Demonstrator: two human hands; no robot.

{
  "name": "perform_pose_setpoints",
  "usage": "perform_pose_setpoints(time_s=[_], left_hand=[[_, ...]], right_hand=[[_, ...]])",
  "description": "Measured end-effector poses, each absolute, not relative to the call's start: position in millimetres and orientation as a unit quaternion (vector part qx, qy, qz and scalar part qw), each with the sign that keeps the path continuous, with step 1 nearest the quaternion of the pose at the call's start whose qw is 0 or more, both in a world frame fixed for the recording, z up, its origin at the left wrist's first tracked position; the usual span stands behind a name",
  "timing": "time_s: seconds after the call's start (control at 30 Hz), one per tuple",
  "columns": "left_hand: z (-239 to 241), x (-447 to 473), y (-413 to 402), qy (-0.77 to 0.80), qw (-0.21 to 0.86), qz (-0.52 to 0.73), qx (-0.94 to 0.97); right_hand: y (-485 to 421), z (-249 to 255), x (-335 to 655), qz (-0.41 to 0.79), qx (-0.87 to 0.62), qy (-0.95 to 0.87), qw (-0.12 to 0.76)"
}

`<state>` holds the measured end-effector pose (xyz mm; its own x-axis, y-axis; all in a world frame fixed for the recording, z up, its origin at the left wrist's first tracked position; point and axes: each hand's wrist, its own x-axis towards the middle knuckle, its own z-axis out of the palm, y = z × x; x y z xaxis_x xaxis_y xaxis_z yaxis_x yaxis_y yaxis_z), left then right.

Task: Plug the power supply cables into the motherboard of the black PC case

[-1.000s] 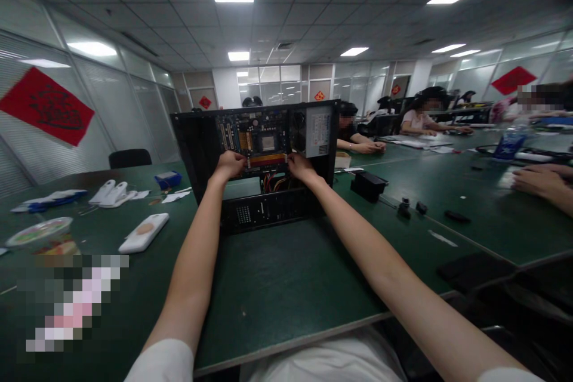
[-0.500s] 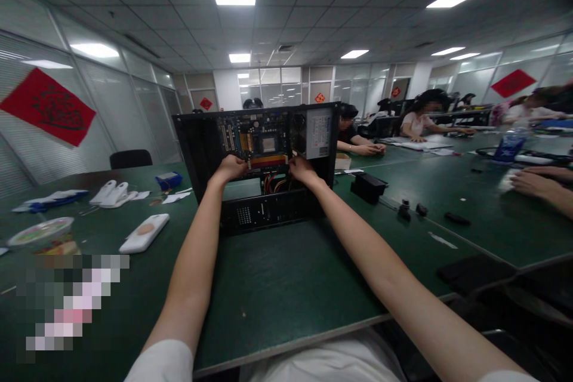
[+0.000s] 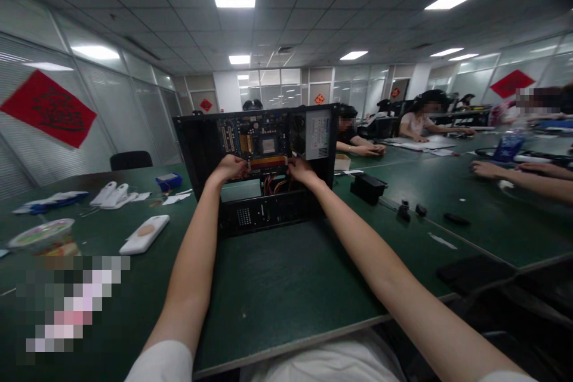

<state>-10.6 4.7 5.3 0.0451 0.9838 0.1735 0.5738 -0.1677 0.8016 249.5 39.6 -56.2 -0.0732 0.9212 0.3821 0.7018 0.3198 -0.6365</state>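
An open black computer case [image 3: 264,210] lies on its side on the green table, its inside facing me. Within it shows a motherboard [image 3: 257,131] with red and yellow memory slots [image 3: 267,163] along its lower edge. At the left end of these slots is my left hand [image 3: 230,168], fingers pinched together by a pale slot clip. My right hand [image 3: 302,169] has its fingertips bent together at the right end of the same slots. Exactly what sits between the fingers is too small to make out. Loose power cables [image 3: 274,184] hang just below, between both hands.
A silver power supply [image 3: 317,134] fills the case's upper right. Right of the case lies a black box-shaped part [image 3: 367,187] with a cable. On the left are a white power bank-like object [image 3: 144,234] and a plastic bowl [image 3: 42,233]. Other people sit around the table.
My two hands stay at the ends of the memory slots with hardly any movement. At the far right, another person's hands have moved left across the table.
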Motion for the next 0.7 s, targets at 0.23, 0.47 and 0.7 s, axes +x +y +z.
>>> perform_pose_setpoints(time_s=[0.23,0.47,0.7], left_hand=[[4.4,-10.4,-6.1,0.593,0.329,0.335,0.654],[4.7,-7.6,-9.2,0.616,0.335,0.287,0.653],[12.9,0.6,-8.3,0.623,0.282,0.351,0.64]], right_hand=[[36.9,-56.2,251.7,0.152,-0.573,-0.713,0.374],[40.1,-57.8,250.3,0.159,-0.564,-0.706,0.398],[39.7,-57.5,248.6,0.173,-0.548,-0.708,0.411]])
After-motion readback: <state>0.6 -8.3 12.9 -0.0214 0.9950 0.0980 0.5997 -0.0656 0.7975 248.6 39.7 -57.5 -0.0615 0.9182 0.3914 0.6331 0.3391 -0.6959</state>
